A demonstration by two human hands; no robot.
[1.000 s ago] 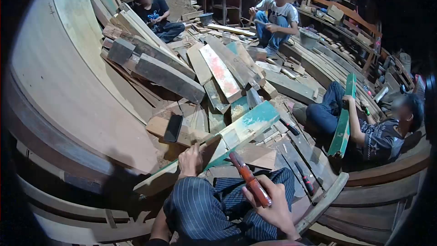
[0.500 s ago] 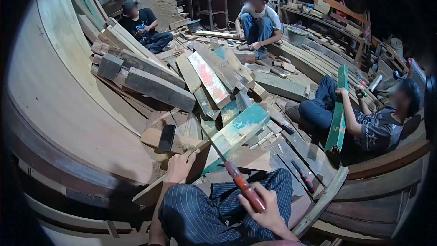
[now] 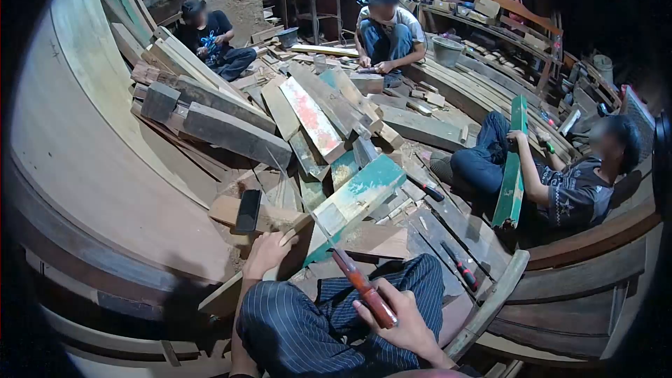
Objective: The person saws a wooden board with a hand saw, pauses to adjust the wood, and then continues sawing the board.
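Note:
In the head view, my right hand [image 3: 400, 318] is wrapped round the reddish-brown wooden handle of a long tool with a thin metal blade [image 3: 316, 222]. The blade points forward and to the left, over the wood pile. My left hand [image 3: 266, 253] grips the upper edge of a wooden board [image 3: 292, 260] that stands tilted in front of my left knee. Beyond that board lies a green-painted wooden block [image 3: 364, 189] with a bare, pale patch. A black phone [image 3: 248, 210] rests on a plank just past my left hand.
Several red-and-black-handled tools [image 3: 458, 269] lie right of the block. A person [image 3: 581, 182] at right holds a green beam [image 3: 514, 168]; two other people [image 3: 392, 35] sit farther back. Timber [image 3: 238, 136] is heaped ahead. A large curved wooden panel [image 3: 105, 168] borders the left.
The tool's blade has swung slightly left and forward in my right hand. My left hand keeps its hold on the board. The whole view has shifted a little.

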